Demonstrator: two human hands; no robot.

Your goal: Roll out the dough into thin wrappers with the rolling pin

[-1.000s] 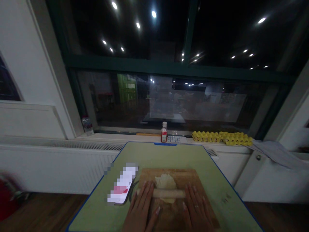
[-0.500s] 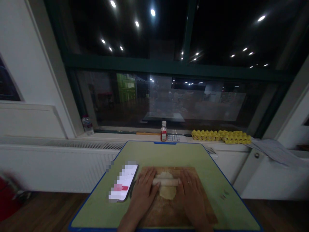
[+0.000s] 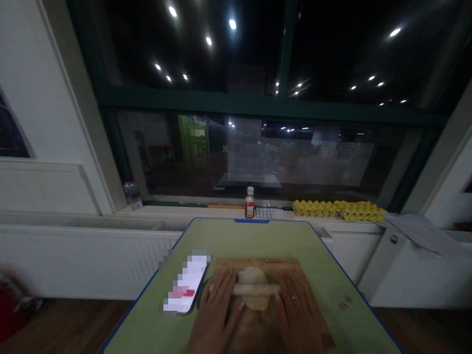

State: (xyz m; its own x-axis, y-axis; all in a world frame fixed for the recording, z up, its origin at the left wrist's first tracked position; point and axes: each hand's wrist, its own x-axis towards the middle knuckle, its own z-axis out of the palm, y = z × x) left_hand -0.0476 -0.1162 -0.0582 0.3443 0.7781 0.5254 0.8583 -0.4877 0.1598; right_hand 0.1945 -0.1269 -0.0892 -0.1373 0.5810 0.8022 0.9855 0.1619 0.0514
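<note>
A pale wooden rolling pin lies crosswise over a flattened round of dough on a brown wooden board. My left hand rests flat over the pin's left end, its fingers stretched forward and its thumb pointing inward. Over the right end lies my right hand, palm down, with extended fingers. The dough shows both in front of and behind the pin, between the hands. Both pin ends are mostly covered by the hands.
The board sits on a green, blue-edged table. A phone lies left of the board. On the windowsill stand a small red-labelled bottle, a clear bottle and yellow egg trays. A radiator runs below.
My hands and the rolling pin sit slightly lower in view, partly because the whole view has shifted. My hands look slightly farther apart, with more of the pin showing between them.
</note>
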